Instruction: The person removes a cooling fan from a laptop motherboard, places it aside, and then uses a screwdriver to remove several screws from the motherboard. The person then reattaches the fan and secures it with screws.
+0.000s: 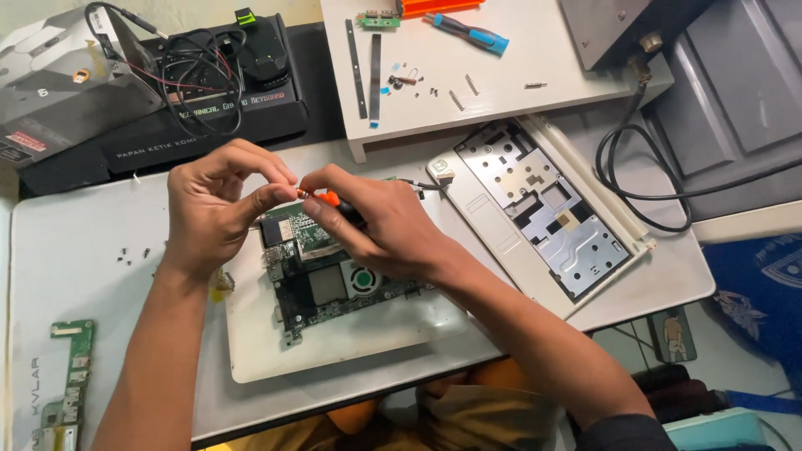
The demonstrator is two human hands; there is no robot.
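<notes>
Left of the left hand (213, 209) the white table (75, 242) is open, with only small dark screws (132, 253). Right of the right hand (376, 230), the white laptop cover with grey metal plate (535, 209) blocks passage.

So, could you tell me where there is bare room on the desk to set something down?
Bare grey desk lies between the tiny black screws and the small green circuit board. It is crowded around the white laptop base under the left hand and right hand.

The right hand (376, 225) is covering most of the orange-handled screwdriver (330, 199) and part of the circuit board (322, 280). The screwdriver's tip is staying too small to make out. The bottom-left edge is cutting off the small green board (67, 384).
</notes>
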